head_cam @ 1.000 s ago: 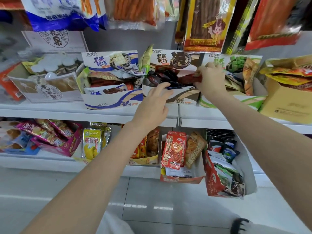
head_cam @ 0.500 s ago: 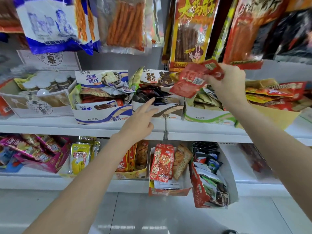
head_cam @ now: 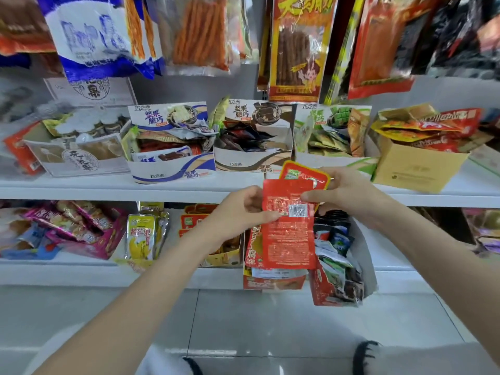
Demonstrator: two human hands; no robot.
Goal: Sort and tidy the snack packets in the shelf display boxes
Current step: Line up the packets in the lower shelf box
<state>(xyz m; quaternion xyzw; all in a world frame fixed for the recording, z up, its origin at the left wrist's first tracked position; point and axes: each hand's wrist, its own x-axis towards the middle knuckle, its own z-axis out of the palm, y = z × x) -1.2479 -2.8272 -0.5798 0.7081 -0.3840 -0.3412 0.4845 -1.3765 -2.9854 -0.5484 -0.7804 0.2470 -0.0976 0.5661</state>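
Both hands pinch red snack packets: left hand front red packet, right hand yellow-edged packet behind.

The red packet is glossy plastic film, crinkled and catching light, with a white paper-like barcode label. The display boxes are printed cardboard with a slight sheen; the brown carton beside them is plain matt cardboard. The shelf looks smooth, white and painted. The hanging bags are clear, shiny plastic. The floor is polished, reflective tile.
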